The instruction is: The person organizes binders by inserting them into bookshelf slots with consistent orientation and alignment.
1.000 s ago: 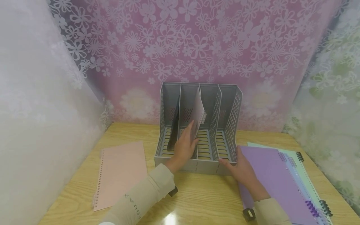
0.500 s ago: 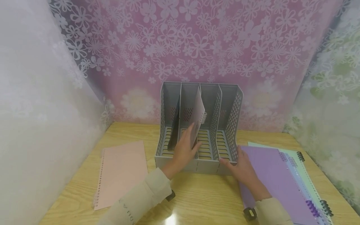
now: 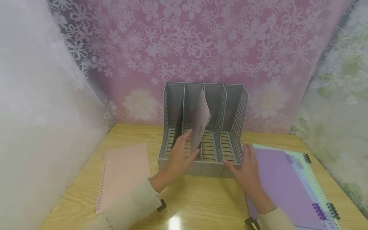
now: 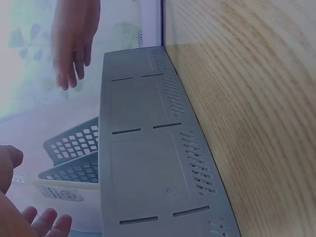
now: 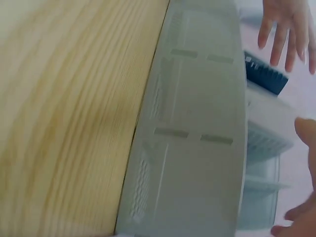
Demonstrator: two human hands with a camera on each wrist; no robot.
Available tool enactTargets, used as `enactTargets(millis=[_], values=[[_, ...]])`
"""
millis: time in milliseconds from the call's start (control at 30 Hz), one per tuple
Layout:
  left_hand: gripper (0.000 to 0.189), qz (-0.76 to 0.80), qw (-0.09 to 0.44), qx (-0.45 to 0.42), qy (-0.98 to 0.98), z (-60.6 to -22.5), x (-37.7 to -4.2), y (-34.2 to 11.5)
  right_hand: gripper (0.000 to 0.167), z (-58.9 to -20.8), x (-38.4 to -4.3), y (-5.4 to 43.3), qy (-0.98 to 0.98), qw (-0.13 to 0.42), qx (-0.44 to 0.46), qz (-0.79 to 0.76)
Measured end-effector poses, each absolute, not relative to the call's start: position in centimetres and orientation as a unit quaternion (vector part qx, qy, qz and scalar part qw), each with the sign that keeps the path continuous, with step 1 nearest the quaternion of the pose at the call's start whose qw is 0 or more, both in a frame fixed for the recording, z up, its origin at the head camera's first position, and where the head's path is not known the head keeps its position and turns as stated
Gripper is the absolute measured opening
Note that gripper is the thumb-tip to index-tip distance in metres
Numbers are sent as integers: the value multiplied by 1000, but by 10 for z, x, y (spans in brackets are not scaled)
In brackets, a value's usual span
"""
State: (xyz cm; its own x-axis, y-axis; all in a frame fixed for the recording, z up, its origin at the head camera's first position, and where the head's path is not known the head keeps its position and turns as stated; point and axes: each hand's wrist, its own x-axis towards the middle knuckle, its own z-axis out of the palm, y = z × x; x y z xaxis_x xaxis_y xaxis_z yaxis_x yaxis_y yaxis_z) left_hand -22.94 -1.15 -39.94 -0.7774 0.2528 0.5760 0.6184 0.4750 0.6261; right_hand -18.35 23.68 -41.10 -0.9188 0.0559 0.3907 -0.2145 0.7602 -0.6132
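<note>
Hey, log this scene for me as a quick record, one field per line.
Holder: gray four-slot organizer on a wooden table
Contents, far left: dark flat item
Contents, second from left: pale notebook, tilted
Left hand: beside the pale notebook, fingers spread
Right hand: at the organizer's right front corner, contact unclear
Table, left: pink notebook
Table, right: purple notebook overlapping blue notebook and green notebook
</note>
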Motion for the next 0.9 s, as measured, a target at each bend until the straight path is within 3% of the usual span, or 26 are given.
enactTargets(millis=[233, 367, 533, 900], values=[[71, -460, 197, -268, -823, -395, -216, -34, 82, -405, -166, 205, -870, 267, 105, 400], [73, -446, 219, -269, -825, -394, -211, -48, 77, -408, -162, 190, -857, 305, 139, 391], [75, -454, 215, -252, -827, -391, -206, -65, 76, -412, -155, 175, -856, 276, 162, 407], [80, -468, 137, -165, -857, -395, -199, -116, 66, -424, -143, 138, -862, 188, 218, 417]])
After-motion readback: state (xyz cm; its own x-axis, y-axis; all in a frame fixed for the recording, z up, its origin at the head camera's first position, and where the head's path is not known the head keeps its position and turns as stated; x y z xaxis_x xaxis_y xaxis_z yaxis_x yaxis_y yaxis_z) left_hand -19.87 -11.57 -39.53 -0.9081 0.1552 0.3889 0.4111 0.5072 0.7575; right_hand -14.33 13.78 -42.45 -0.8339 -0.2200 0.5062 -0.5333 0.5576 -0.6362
